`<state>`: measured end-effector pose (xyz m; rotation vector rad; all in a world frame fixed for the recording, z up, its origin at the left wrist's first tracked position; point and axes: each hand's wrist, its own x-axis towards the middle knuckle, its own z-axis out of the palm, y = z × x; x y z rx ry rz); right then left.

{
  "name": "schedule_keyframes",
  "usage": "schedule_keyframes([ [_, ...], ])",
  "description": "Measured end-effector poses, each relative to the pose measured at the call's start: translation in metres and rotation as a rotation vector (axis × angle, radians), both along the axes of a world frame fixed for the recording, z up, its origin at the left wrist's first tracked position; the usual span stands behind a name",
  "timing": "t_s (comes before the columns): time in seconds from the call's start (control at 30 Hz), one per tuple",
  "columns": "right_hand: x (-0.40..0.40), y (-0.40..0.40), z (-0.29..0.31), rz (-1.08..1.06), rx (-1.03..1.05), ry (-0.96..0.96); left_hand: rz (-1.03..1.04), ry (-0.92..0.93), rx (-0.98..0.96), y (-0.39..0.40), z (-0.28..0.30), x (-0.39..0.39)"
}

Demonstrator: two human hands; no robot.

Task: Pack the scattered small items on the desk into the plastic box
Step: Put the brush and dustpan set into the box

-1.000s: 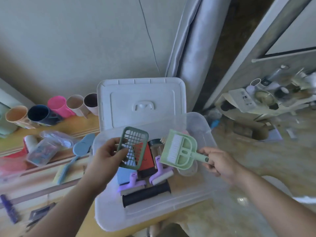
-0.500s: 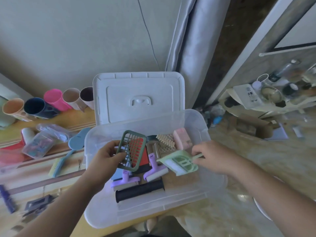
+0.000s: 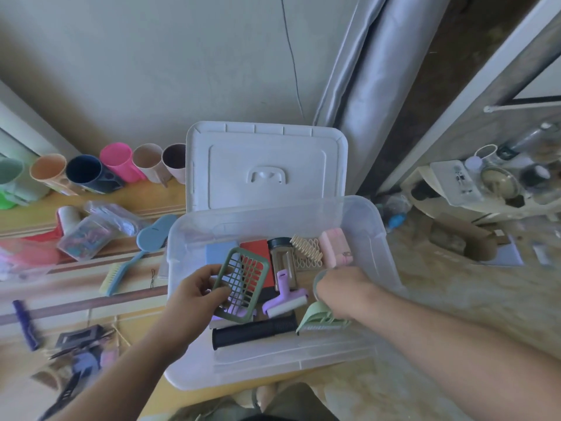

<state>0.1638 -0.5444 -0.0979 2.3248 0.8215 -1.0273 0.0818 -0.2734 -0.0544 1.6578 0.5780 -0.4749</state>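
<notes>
We see the clear plastic box [image 3: 376,238] sitting at the desk's [image 3: 91,302] right end, its near right corner hanging past the desk edge over the floor, its white lid [image 3: 267,165] propped upright behind the far wall. Our left hand [image 3: 194,296] pinches the green grid tray [image 3: 241,285] by its left rim, thumb under and fingers curled over, holding it tilted above the box's middle. Our right hand [image 3: 340,291] reaches down inside the right half of the box; its fingers curl around something greenish, though we cannot tell exactly what they grip. The green dustpan brush [image 3: 318,319] lies on the box floor just under that wrist, near the front wall. Beside it rest the black ribbed handle [image 3: 255,331], a purple squeegee [image 3: 285,302], a brown jar [image 3: 280,256], a red block [image 3: 255,247] and a beige comb [image 3: 306,250]. The free floor lies along the front wall and the far left corner.

A second ago the right hand held the dustpan brush up over the box; now it lies inside. The tray has barely shifted.

On the desk, a blue brush [image 3: 133,259] lies near the box's left wall.
</notes>
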Motion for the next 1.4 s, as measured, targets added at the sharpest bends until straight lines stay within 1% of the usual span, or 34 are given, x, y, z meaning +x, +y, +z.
schedule_keyframes([
  [0.1, 0.003, -0.002, 0.014, -0.071, -0.002, 0.053, 0.02, -0.007, 0.02, 0.009, 0.0, -0.005],
  [0.2, 0.014, -0.013, 0.033, -0.278, 0.198, 0.151, 0.065, -0.044, 0.016, 0.022, 0.006, -0.003],
  [0.27, 0.013, -0.015, 0.044, -0.436, 0.382, 0.189, 0.098, -0.078, 0.013, 0.03, 0.011, -0.001],
  [0.33, 0.002, -0.003, 0.045, -0.502, 0.504, 0.231, 0.133, -0.097, 0.008, 0.036, 0.017, 0.002],
  [0.4, -0.019, 0.019, 0.029, -0.54, 0.549, 0.318, 0.151, -0.104, -0.005, 0.04, 0.02, 0.004],
  [0.47, -0.039, 0.042, 0.003, -0.687, 0.579, 0.478, 0.157, -0.105, -0.022, 0.041, 0.02, 0.005],
  [0.53, -0.05, 0.058, -0.019, -0.796, 0.592, 0.593, 0.155, -0.112, -0.035, 0.04, 0.019, 0.003],
  [0.63, -0.051, 0.066, -0.026, -0.818, 0.626, 0.633, 0.187, -0.145, -0.059, 0.04, 0.02, 0.002],
  [0.77, -0.023, 0.038, 0.022, -0.935, 0.825, 0.681, 0.338, -0.238, -0.078, 0.054, 0.027, 0.003],
  [0.87, 0.021, 0.0, 0.054, -1.075, 0.938, 0.745, 0.437, -0.259, -0.087, 0.064, 0.031, 0.004],
  [0.93, 0.053, -0.015, 0.058, -1.149, 0.986, 0.756, 0.472, -0.254, -0.106, 0.064, 0.034, 0.005],
  [1.0, 0.079, -0.012, 0.049, -1.251, 1.021, 0.689, 0.469, -0.243, -0.099, 0.062, 0.035, 0.007],
  [1.03, 0.089, -0.004, 0.042, -1.255, 1.003, 0.619, 0.456, -0.237, -0.093, 0.059, 0.035, 0.007],
  [1.1, 0.098, 0.02, 0.023, -1.173, 0.901, 0.53, 0.425, -0.215, -0.086, 0.054, 0.033, 0.004],
  [1.2, 0.093, 0.062, -0.007, -1.044, 0.762, 0.58, 0.402, -0.179, -0.076, 0.047, 0.03, -0.005],
  [1.3, 0.082, 0.096, -0.028, -0.991, 0.735, 0.602, 0.381, -0.14, -0.069, 0.039, 0.029, -0.016],
  [1.4, 0.074, 0.109, -0.047, -0.986, 0.71, 0.592, 0.364, -0.116, -0.059, 0.034, 0.028, -0.023],
])
